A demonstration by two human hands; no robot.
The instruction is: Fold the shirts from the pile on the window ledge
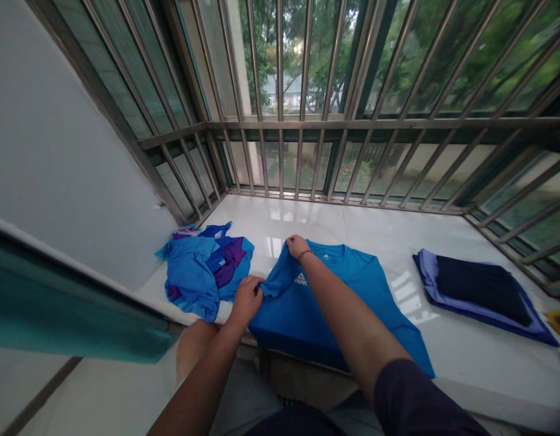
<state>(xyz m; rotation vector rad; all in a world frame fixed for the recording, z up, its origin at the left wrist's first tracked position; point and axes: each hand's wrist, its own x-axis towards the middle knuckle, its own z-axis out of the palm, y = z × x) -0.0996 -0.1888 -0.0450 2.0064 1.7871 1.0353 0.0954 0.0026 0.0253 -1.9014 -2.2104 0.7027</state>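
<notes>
Along tiled sill [280, 218] edge, left hand [246, 301], right hand [298, 246] pinching blue T-shirt [334, 309]

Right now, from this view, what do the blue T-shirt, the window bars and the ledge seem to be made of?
The T-shirt looks like a thin synthetic knit, given its light folds and slight sheen, though the fibre can't be confirmed. The bars look like stainless steel, with a dull metallic gleam. The ledge looks like polished stone or glazed tile, with glossy reflections.
</notes>
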